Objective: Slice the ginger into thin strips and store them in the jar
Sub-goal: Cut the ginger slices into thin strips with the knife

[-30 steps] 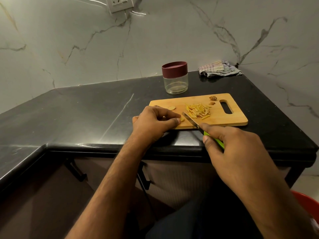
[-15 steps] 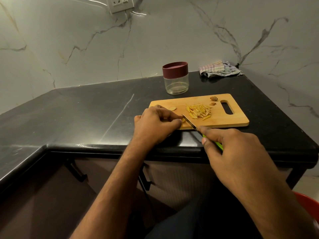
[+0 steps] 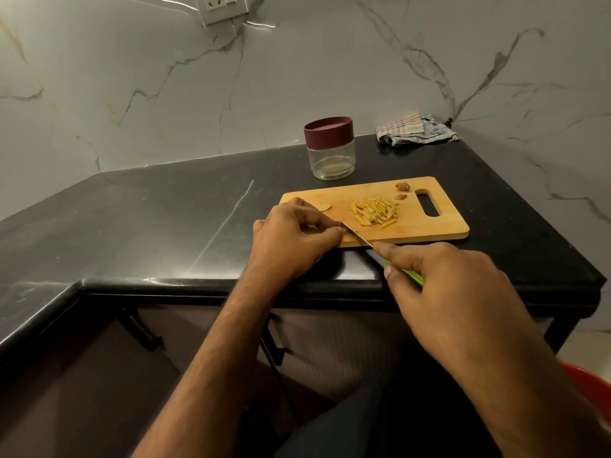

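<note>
The left hand (image 3: 294,239) lies knuckles-up on the near left corner of the one wooden cutting board (image 3: 426,231), its fingers curled down with the tips pinched together on a small ginger piece (image 3: 344,230), of which only a sliver shows at the fingertips. The blade of the single knife (image 3: 358,238) stands just to the right of those fingertips, its edge down on the board and slanting back toward the right hand (image 3: 443,285). That hand grips the green handle, fingers wrapped round it, the forefinger stretched forward along the top of the blade and the thumb pressed on the near side.

Beyond the left fingertips lies one flat ginger slice (image 3: 324,206), apart from the hand. To the right of the blade, past the knife tip, sits one loose heap of ginger strips (image 3: 373,211); they are too many and too overlapped to count. Farther right, near the board's handle slot, lie two brown ginger ends (image 3: 402,186), one just behind the other.

Behind the board stands one glass jar (image 3: 330,157), upright, its maroon lid (image 3: 328,129) on; whether anything lies in it cannot be told. One crumpled striped cloth (image 3: 415,130) lies in the far corner of the black countertop (image 3: 148,219), against the marble wall. One socket plate (image 3: 221,6) is set in that wall, and one red object (image 3: 591,391) shows at the lower right edge.
</note>
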